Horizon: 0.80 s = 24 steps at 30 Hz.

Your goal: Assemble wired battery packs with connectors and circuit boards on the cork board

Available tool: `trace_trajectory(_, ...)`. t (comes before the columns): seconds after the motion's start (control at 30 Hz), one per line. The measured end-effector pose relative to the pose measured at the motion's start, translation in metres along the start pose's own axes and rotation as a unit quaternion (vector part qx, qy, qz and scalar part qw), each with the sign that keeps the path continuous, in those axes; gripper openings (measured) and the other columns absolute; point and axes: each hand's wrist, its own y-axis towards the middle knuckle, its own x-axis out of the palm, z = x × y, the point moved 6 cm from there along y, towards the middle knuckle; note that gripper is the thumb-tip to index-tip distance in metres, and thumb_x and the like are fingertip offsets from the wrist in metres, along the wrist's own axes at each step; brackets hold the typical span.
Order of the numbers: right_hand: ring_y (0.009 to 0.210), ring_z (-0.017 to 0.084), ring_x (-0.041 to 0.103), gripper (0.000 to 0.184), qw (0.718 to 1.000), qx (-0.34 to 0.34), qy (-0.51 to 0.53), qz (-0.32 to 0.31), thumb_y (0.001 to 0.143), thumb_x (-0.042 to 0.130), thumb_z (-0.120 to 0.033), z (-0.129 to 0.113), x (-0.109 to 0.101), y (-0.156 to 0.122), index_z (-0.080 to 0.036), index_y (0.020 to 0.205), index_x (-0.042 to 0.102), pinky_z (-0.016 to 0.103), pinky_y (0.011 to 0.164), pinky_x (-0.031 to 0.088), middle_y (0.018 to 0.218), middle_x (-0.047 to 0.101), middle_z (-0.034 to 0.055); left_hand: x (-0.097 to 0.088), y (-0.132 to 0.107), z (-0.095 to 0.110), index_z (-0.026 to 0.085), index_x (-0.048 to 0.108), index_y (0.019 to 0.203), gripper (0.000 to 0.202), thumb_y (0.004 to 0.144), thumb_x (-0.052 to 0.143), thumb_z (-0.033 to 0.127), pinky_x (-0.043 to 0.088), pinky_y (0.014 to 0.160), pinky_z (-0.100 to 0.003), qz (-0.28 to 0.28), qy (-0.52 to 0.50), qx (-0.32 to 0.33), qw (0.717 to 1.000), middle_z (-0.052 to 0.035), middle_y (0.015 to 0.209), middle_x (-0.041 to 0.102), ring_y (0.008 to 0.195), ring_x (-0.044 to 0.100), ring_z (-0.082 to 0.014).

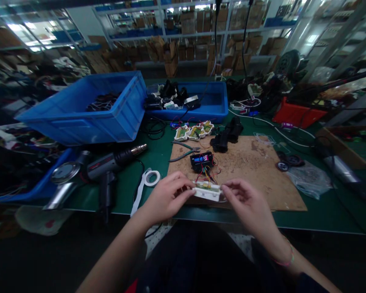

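Both hands are on the white module [207, 191], which sits at the near edge of the brown board [262, 171], right where the board gives way to the table's front lip. The left hand [166, 197] pinches its left end between thumb and fingertips; the right hand [247, 201] grips the right end the same way, fingers curled over the top.

From the module, thin coloured wires [205, 175] run toward 12 o'clock into a small black unit [201, 160] lying loose on the board. That tether looks like the main risk: the wires seem short and slack is little, so lifting or turning the module far would likely drag the black unit along or strain the joints where the wires enter — whether those joints are soldered or plugged I cannot tell.

The module also hangs close to the edge at 6 o'clock, so a slip of either pinch could send it off the board and leave it swinging from the wires.

At 11 o'clock lie pliers [184, 151], and at 9 to 10 o'clock a tape roll [151, 178] and a heat gun [110, 165] with its nozzle aimed toward the board. A left elbow swinging out could knock these, and if the gun is warm — not visible here — a stray wire or sleeve near it would suffer.
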Motion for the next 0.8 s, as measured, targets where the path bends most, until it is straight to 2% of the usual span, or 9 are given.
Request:
trace_trajectory(0.13,0.072,0.015,0.063,0.026,1.0,-0.011,0.016,0.014,0.093,0.065,-0.045,0.01,0.0,0.008,-0.021,0.101,0.066,0.025,0.06,0.051,0.086,0.069,0.0033,-0.004,0.0,-0.014,0.021,0.073,0.091,0.011,0.091,0.068,0.031,0.043,0.073,-0.027,0.023,-0.121,-0.087,0.988,-0.0022,0.088,0.065,0.083,0.06,-0.0162)
trace_trajectory(0.2,0.071,0.014,0.062,0.025,1.0,-0.017,0.02,0.012,0.094,0.064,-0.044,0.016,0.003,0.012,-0.021,0.102,0.066,0.025,0.061,0.05,0.086,0.069,0.0033,0.001,-0.002,-0.026,0.019,0.073,0.088,0.014,0.088,0.073,0.033,0.043,0.073,-0.026,0.038,-0.232,-0.134,0.963,-0.0024,0.086,0.065,0.082,0.059,-0.0155)
trace_trajectory(0.27,0.07,0.015,0.063,0.025,0.999,-0.025,0.024,0.012,0.095,0.062,-0.044,0.02,0.008,0.016,-0.02,0.102,0.066,0.026,0.061,0.051,0.086,0.069,0.0034,0.009,-0.006,-0.039,0.017,0.073,0.086,0.018,0.082,0.078,0.034,0.045,0.073,-0.024,0.073,-0.367,-0.182,0.909,-0.0027,0.085,0.066,0.079,0.059,-0.0143)
trace_trajectory(0.4,0.073,0.016,0.065,0.022,0.997,-0.076,-0.007,0.027,0.097,0.06,-0.041,0.016,0.014,0.022,-0.021,0.103,0.066,0.027,0.065,0.052,0.091,0.07,0.004,0.027,-0.009,-0.052,0.013,0.069,0.086,0.022,0.077,0.082,0.029,0.036,0.052,-0.015,0.138,-0.599,-0.238,0.752,0.0026,0.07,0.054,0.056,0.042,-0.0043)
trace_trajectory(0.5,0.078,0.017,0.066,0.018,0.989,-0.133,-0.053,0.028,0.098,0.058,-0.035,0.005,0.017,0.027,-0.022,0.104,0.068,0.029,0.071,0.053,0.096,0.071,0.0047,0.034,-0.008,-0.05,0.013,0.066,0.083,0.014,0.08,0.077,0.02,0.029,0.045,-0.012,0.159,-0.697,-0.246,0.654,0.0049,0.068,0.046,0.051,0.034,-0.002)
trace_trajectory(0.57,0.078,0.018,0.067,0.018,0.984,-0.156,-0.078,0.028,0.098,0.056,-0.033,-0.001,0.016,0.032,-0.022,0.105,0.068,0.03,0.071,0.054,0.097,0.071,0.0053,0.038,-0.009,-0.048,0.014,0.064,0.085,0.011,0.081,0.074,0.017,0.029,0.044,-0.011,0.165,-0.729,-0.257,0.613,0.0039,0.072,0.049,0.052,0.036,-0.0014)
trace_trajectory(0.6,0.077,0.018,0.067,0.018,0.982,-0.164,-0.086,0.033,0.098,0.056,-0.032,-0.005,0.014,0.036,-0.022,0.105,0.068,0.03,0.07,0.054,0.097,0.072,0.0055,0.039,-0.01,-0.047,0.014,0.064,0.087,0.01,0.082,0.073,0.016,0.03,0.044,-0.01,0.165,-0.734,-0.26,0.605,0.0032,0.075,0.051,0.052,0.036,-0.001)
trace_trajectory(0.67,0.075,0.018,0.067,0.018,0.978,-0.177,-0.096,0.05,0.098,0.056,-0.032,-0.013,0.009,0.045,-0.021,0.104,0.069,0.03,0.068,0.054,0.097,0.072,0.0058,0.041,-0.013,-0.046,0.016,0.065,0.09,0.012,0.082,0.073,0.017,0.03,0.045,-0.01,0.171,-0.728,-0.258,0.612,0.0023,0.08,0.054,0.052,0.036,-0.0004)
trace_trajectory(0.8,0.079,0.017,0.068,0.018,0.972,-0.215,-0.089,0.038,0.097,0.058,-0.033,-0.035,0.005,0.063,-0.022,0.103,0.07,0.028,0.07,0.054,0.096,0.073,0.0047,0.04,-0.021,-0.049,0.017,0.068,0.091,0.024,0.075,0.083,0.028,0.034,0.047,-0.011,0.189,-0.668,-0.226,0.684,0.0039,0.072,0.052,0.052,0.039,-0.0025)
